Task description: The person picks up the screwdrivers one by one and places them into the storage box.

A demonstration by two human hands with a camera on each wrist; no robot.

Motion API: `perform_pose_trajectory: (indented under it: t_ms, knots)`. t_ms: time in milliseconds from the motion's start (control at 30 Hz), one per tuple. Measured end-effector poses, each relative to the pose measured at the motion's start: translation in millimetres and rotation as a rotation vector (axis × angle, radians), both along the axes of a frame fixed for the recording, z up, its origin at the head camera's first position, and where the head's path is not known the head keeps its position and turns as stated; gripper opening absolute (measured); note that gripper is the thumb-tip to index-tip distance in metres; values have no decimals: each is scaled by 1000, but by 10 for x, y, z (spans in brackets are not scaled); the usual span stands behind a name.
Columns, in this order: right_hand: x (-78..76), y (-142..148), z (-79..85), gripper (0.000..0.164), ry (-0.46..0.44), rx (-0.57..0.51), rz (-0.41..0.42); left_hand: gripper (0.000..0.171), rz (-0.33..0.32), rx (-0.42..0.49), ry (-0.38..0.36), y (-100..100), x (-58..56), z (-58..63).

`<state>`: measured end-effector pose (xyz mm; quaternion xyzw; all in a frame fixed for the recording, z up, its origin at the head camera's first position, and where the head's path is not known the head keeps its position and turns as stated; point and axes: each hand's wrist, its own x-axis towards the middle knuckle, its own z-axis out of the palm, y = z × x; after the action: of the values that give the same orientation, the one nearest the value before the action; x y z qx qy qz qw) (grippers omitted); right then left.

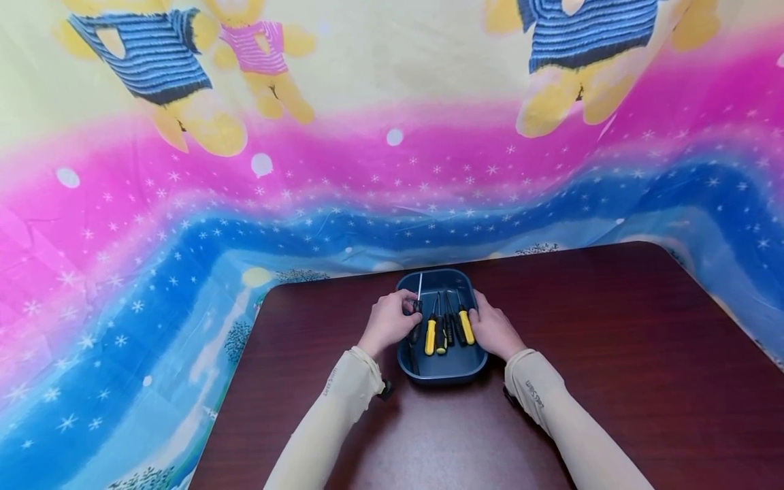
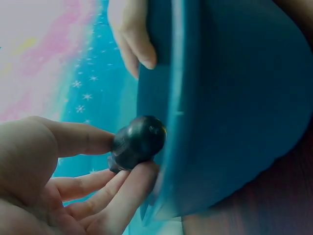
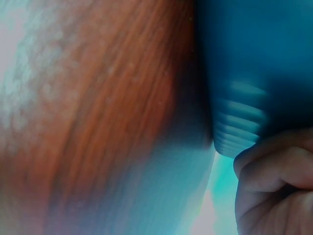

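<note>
My left hand (image 1: 387,321) holds a screwdriver by its black handle (image 2: 139,143) at the left side of a dark blue plastic basin (image 1: 444,378). The screwdriver's bare shaft (image 1: 420,287) points away from me. In the left wrist view, thumb and fingers pinch the handle beside the basin's rim. My right hand (image 1: 496,331) grips the basin's right rim, thumb over the edge; its curled fingers (image 3: 274,169) lie against the outer wall. Inside the basin lie several screwdrivers, among them a yellow-handled one (image 1: 431,337), another yellow-and-black one (image 1: 467,327) and black-handled ones (image 1: 441,340).
The basin stands on a dark red-brown wooden table (image 1: 612,354), near its far edge. Behind hangs a printed cloth (image 1: 392,184) with bears and snowflakes, close to the table's back and left edges.
</note>
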<state>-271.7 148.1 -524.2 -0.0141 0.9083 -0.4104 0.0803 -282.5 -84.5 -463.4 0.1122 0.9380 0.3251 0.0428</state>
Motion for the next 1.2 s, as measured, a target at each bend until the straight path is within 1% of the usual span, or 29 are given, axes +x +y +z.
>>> perform_pose_trajectory:
  t_ms: [67,167,367,467,533,667,733,900,1033,1200]
  knots:
    - [-3,-3,4,59,2,2,-1,37,0,-43,33,28,-3,-14]
    - [-5,-7,9,59,1,6,0,38,1,-86,61,61,-8,-36]
    - [-7,-9,15,59,-6,0,4,37,-5,-158,49,113,-17,-77]
    - [-8,-5,16,60,-7,3,4,38,-2,-192,31,149,-12,-71]
    - [-8,-2,15,60,-10,7,4,38,-2,-233,30,182,-5,-70]
    - [-10,-3,16,60,-13,6,1,35,-14,-328,75,250,5,-93]
    - [-10,-5,16,60,-12,3,0,30,-15,-363,97,282,9,-112]
    - [1,-6,0,60,-17,-6,-3,18,-22,-411,105,331,7,-166]
    - [11,-14,-10,60,-16,-10,-2,16,-20,-442,106,347,6,-196]
    - [3,-12,-4,60,1,-6,2,17,-8,-467,78,380,-4,-202]
